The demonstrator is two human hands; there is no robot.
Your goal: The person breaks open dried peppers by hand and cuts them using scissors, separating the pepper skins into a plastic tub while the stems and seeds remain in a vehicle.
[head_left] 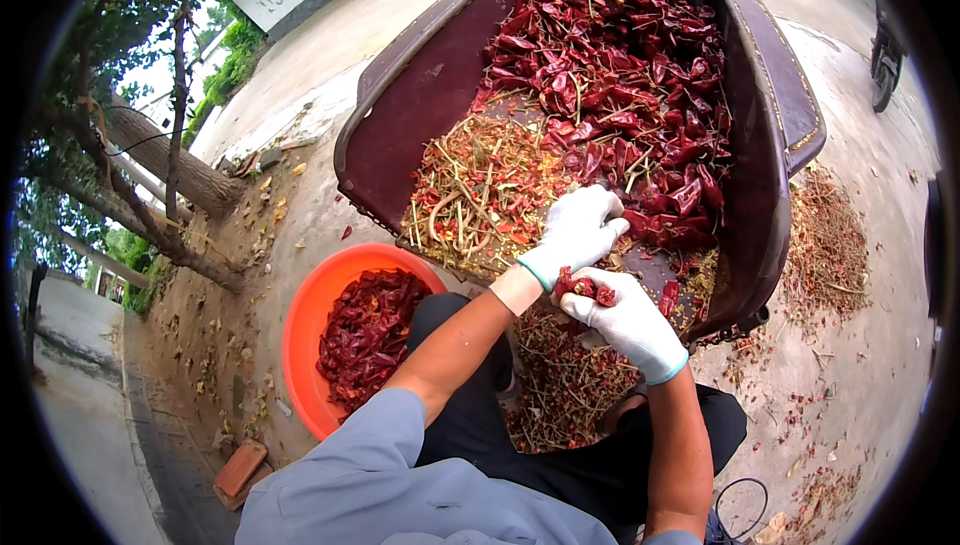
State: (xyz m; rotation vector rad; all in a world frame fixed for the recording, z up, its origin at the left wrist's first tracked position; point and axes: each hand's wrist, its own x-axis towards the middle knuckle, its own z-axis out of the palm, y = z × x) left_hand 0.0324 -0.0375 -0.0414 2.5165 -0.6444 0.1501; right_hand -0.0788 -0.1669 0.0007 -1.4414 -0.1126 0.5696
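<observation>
Dried red chilies (610, 55) are heaped in a dark maroon cart bed (420, 95) in front of me. My left hand (580, 230), in a white glove, is at the near edge of the heap with its fingers curled together. Whatever is between those fingertips is hidden. Just nearer and to the right, my right hand (632, 320), also gloved, is closed around a few crumpled dried chilies (584, 288). Left of the heap, pale stems and chili scraps (478, 190) cover the cart floor.
An orange basin (300, 345) of dried chilies stands on the ground by my left knee. Stem debris (570, 375) lies between my feet, and another debris pile (825, 240) is right of the cart. Trees (180, 165) and a brick (241, 469) are at left, a wheel (885, 65) at far right.
</observation>
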